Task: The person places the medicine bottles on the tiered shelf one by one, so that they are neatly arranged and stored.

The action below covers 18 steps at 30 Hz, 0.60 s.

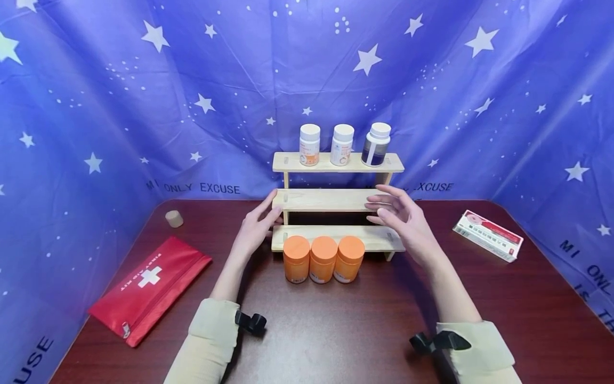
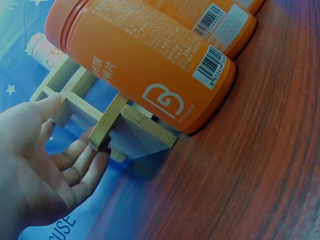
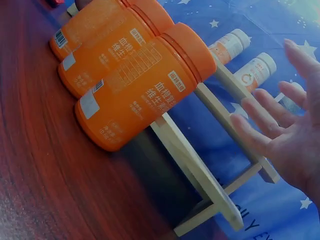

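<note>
A three-step wooden shelf stands on the table, with three white-capped pill bottles on its top step. My left hand grips the shelf's left end; in the left wrist view the fingers curl against one step's end and the thumb lies by another. Spread and holding nothing, my right hand is at the shelf's right end, its fingers in front of the middle step in the head view. Three orange bottles stand in a row before the bottom step.
At the left of the table lies a red first aid kit pouch, with a small pale cylinder behind it. A red and white box lies at the right. A blue star-printed cloth hangs around the table.
</note>
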Tool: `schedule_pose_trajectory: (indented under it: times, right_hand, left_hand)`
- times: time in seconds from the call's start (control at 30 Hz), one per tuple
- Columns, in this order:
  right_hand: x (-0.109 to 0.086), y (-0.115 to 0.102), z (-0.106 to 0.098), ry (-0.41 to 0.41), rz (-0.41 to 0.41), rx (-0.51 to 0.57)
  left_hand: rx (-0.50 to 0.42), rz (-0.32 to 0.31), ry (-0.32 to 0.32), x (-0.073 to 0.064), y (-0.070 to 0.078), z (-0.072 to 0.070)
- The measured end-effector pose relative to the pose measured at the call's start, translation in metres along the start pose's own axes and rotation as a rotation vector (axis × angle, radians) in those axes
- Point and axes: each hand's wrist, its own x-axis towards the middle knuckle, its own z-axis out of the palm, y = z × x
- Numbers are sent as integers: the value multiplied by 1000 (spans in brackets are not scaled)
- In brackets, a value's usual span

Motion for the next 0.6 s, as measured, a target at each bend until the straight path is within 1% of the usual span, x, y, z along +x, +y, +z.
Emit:
schedule_pose_trajectory:
  times: [0.07,0.1,0.27,0.33,0.5,0.6]
  right_hand:
    - [-1,2,2,-20,11,-24]
    - [-1,3,2,-30,14,-32]
    - [-2,7,4,-91,44,-39]
    - [-2,8,5,-121,65,-77]
    - [-3,9,5,-229,128,-195]
    - [-4,10,4,-285,149,-216]
  left_hand:
    - [-6,-9,-4,0,2,-1]
    - [-9,-14,-7,-2,6,-1]
    - [5,-18,-30,-19,34,-4]
    - [8,-14,-31,-24,40,-4]
    - [3,-18,-25,-23,40,-4]
    - [1,-19,-29,-23,40,-3]
